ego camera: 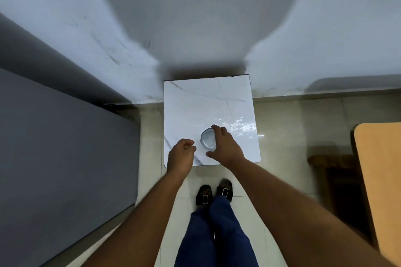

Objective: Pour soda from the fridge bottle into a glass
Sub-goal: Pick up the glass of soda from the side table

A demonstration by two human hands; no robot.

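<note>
**A:** Where do we stand in the job?

**B:** Early, we judge. No bottle shows anywhere in the frame, and the glass (pixel 208 139) looks empty. It sits in the lower middle of the frame, on the near right part of a small white marbled tabletop (pixel 208 102).

**A:** And our hands?

**B:** Our right hand (pixel 225 146) reaches in from the lower right, its fingers (pixel 217 129) spread open and curved over the far side of the glass, thumb near the close side. We cannot tell whether they press the glass or only hover around it. Our left hand (pixel 181 155) rests just left of the glass, loosely curled and holding nothing.

**A:** Which way does the glass point?

**B:** It stands upright, mouth facing up toward us, so its long axis runs straight up from the tabletop. We see mostly its rim and base.

**A:** What does the next move call for?

**B:** Probably letting go of the glass, leaving it steady, then fetching the bottle. The large grey panel (pixel 54 147) at the left may be the fridge, but that is a guess.
</note>
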